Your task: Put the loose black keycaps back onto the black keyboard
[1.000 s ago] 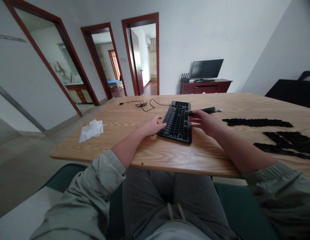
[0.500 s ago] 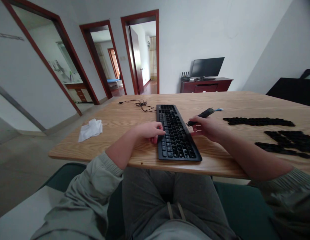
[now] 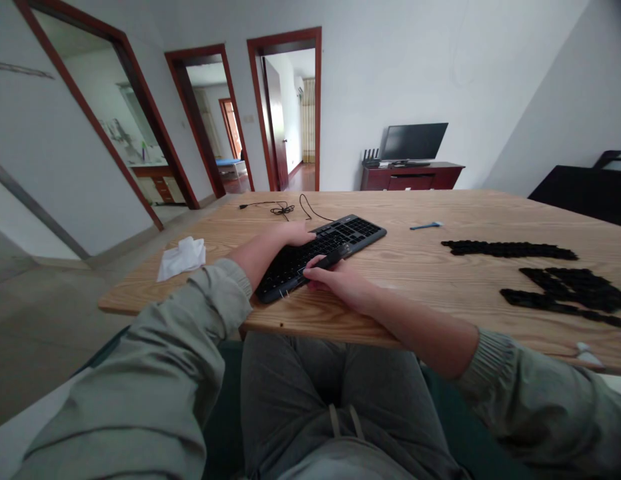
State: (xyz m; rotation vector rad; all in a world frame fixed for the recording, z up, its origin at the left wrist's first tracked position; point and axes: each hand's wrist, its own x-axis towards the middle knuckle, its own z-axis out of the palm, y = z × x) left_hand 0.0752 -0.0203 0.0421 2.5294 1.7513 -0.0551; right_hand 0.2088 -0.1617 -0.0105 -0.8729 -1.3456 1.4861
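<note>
A black keyboard [image 3: 357, 230] lies diagonally on the wooden table, its near end toward the left. My left hand [image 3: 293, 233] is on its far long edge, thumb over the top and the other fingers mostly hidden. My right hand [image 3: 335, 277] is closed around a dark, slim brush [image 3: 336, 256], held low over the keyboard's near side. Its tip is hard to make out against the dark keys. The keyboard's cable [image 3: 283, 210] lies loosely looped behind.
Black keycaps lie in a long row [image 3: 510, 249] and a cluster [image 3: 575, 287] to the right. A small blue tool [image 3: 426, 226] rests behind my right hand. A crumpled white tissue [image 3: 183, 259] sits at the left, and a small white item [image 3: 587, 355] lies near the front right edge.
The keyboard has turned from pointing away from me to a diagonal, near end swung left. My right hand has moved left with the brush, onto the keyboard. My left hand has shifted farther away.
</note>
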